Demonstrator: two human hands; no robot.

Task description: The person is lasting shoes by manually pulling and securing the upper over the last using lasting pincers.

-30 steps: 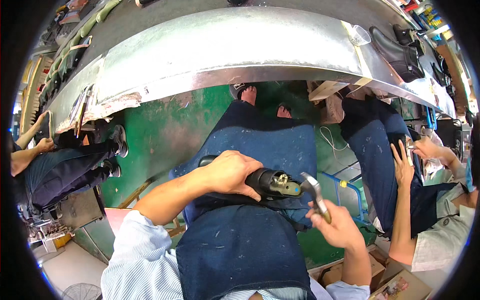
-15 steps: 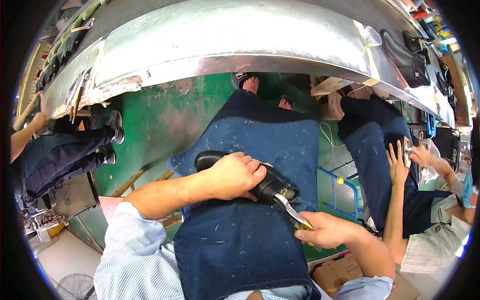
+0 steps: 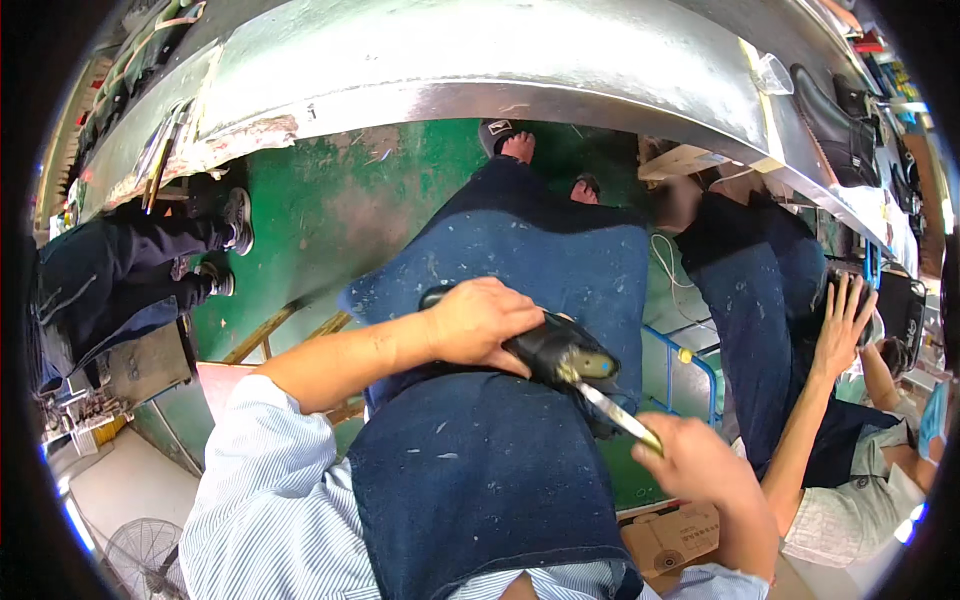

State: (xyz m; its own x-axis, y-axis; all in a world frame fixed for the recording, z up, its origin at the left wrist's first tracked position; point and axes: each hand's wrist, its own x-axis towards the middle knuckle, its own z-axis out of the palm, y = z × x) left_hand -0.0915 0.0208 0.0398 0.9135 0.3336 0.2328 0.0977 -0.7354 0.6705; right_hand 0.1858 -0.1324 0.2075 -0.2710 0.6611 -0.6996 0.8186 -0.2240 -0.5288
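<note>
Across my apron-covered lap lies a black shoe, its far-left tip showing past my wrist. My left hand is closed over its middle and presses it down. The shoe's right end turns up a yellowish patch with a blue dot, probably the last inside. In my right hand is a pair of pliers with silver metal and a yellowish handle. The jaws meet the shoe's edge beside that patch; whether they grip it I cannot tell. My right fingers are slightly blurred and partly hidden behind the hand.
A long metal bench runs across the far side, with brushes at its left and black boots at its right. A co-worker's hand holds a dark item on the right. Another person's legs show at left.
The pliers have shifted to the shoe's lower edge, and my right hand has moved right and slightly down. The shoe has tilted, showing more of its yellowish end.
</note>
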